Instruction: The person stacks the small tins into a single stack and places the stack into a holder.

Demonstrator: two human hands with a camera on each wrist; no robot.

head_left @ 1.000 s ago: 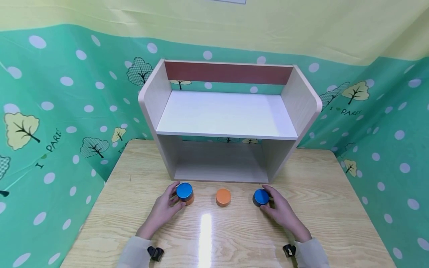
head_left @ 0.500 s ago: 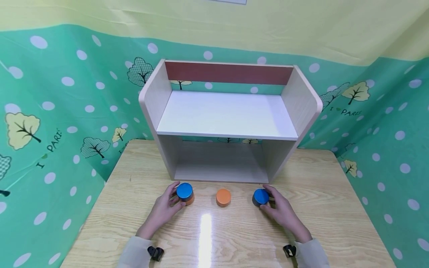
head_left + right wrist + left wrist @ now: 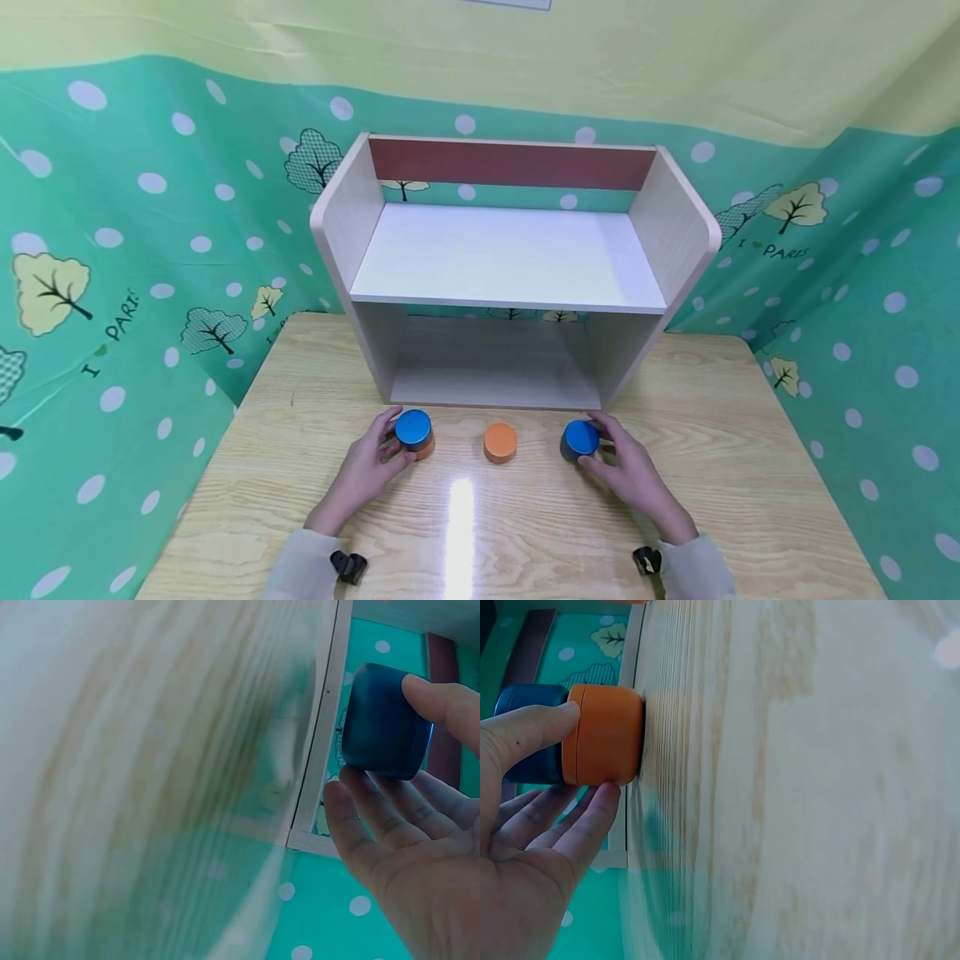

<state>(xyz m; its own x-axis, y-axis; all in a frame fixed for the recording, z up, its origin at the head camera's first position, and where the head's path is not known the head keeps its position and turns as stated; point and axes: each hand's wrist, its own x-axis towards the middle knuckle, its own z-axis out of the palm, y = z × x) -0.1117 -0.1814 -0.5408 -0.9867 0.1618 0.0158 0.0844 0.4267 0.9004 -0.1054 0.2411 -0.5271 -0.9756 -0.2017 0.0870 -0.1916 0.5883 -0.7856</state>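
Observation:
My left hand point(image 3: 369, 460) holds a blue round lidded tin point(image 3: 413, 428) stacked on an orange one point(image 3: 425, 450). In the left wrist view the thumb lies across the blue tin, its tip at the seam with the orange tin point(image 3: 611, 735), fingers curled on the other side. That orange tin's base is at the tabletop. My right hand point(image 3: 628, 468) grips another blue round tin point(image 3: 581, 439) between thumb and fingers; in the right wrist view this blue tin point(image 3: 384, 720) is held off the table. A second orange tin point(image 3: 499, 442) stands alone between the hands.
A two-level shelf unit point(image 3: 506, 258) with pale boards and a reddish-brown back strip stands just behind the tins. The wooden table point(image 3: 555, 525) spreads around it. A green and yellow patterned cloth point(image 3: 165, 217) hangs behind and at both sides.
My right hand has shifted its blue tin slightly to the left, toward the lone orange tin. The left hand, its stacked tins and the lone orange tin have stayed put.

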